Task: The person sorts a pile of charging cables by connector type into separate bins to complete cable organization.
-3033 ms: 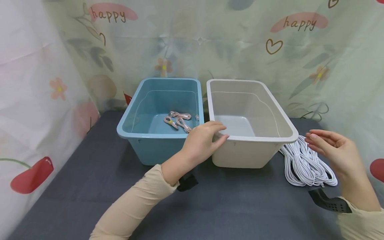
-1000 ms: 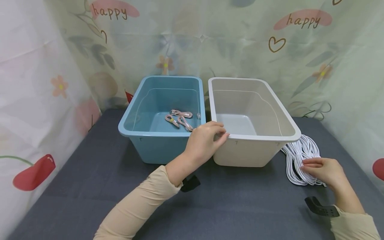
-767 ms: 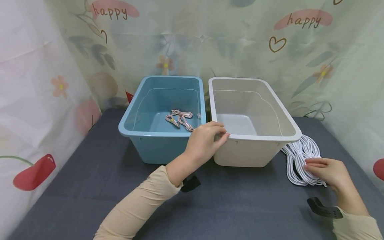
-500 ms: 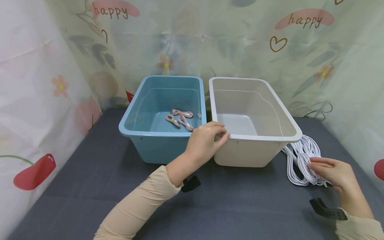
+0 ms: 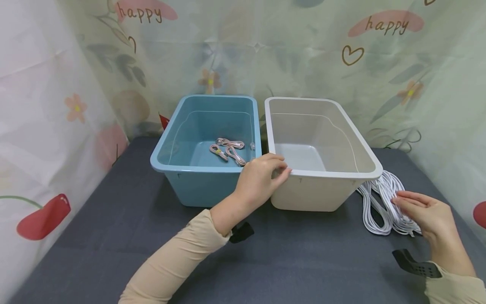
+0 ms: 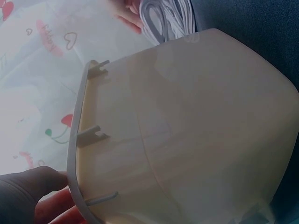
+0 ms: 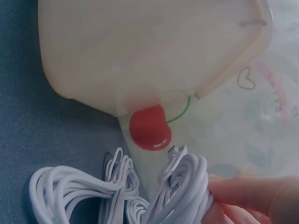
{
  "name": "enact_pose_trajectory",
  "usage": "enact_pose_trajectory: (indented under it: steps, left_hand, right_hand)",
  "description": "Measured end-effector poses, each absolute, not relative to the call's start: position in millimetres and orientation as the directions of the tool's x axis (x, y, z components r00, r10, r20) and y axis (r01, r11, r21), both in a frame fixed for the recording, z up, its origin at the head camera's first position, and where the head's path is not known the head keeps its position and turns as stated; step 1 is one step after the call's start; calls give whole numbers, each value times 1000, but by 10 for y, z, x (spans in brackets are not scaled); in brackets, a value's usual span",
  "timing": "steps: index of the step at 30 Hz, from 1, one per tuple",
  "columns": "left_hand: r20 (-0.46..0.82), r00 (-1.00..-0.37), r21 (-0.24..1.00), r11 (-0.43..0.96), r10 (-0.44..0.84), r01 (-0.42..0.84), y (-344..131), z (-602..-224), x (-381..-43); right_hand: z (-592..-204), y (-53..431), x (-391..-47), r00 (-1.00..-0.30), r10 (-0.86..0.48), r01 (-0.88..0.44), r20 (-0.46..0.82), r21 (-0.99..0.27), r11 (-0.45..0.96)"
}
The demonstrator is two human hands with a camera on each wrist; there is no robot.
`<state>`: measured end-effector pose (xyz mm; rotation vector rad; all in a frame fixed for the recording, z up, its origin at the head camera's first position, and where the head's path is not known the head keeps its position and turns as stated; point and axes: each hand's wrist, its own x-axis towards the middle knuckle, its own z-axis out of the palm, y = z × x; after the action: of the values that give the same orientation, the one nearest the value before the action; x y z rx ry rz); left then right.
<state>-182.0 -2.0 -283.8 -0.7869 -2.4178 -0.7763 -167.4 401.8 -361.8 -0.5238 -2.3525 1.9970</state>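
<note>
My left hand [image 5: 258, 179] grips the near-left corner of the rim of a beige plastic bin [image 5: 313, 192]; the left wrist view shows the thumb and fingers on either side of that rim. My right hand [image 5: 433, 215] is to the right of the bin and pinches a bundle of white cable [image 7: 187, 191] between thumb and fingers. That bundle is tilted up beside more coiled white cable [image 7: 63, 184] lying on the dark cloth. Part of the cable is tucked behind the bin's right side in the head view.
A blue bin [image 5: 203, 188] stands left of the beige one, with several pinkish tied cables [image 5: 229, 145] on its floor. Dark cloth [image 5: 296, 257] covers the table, and a printed curtain [image 5: 303, 59] hangs behind and at both sides.
My right hand has come down onto the white cables, then drawn slightly right and up, tilting one bundle away from the rest. My left hand has stayed on the rim.
</note>
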Motion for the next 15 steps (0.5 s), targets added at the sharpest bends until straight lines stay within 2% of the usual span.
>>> enact_pose_trajectory:
  steps: [11, 15]
  left_hand:
    - [582, -721, 374, 664, 375, 647, -36, -2817, -1817]
    - [569, -733, 398, 656, 372, 641, -40, -2810, -1822]
  right_hand:
    - [-3535, 3950, -1730, -931, 340, 135, -129, -991, -7]
    - [-3432, 3889, -1702, -941, 313, 112, -125, -992, -59]
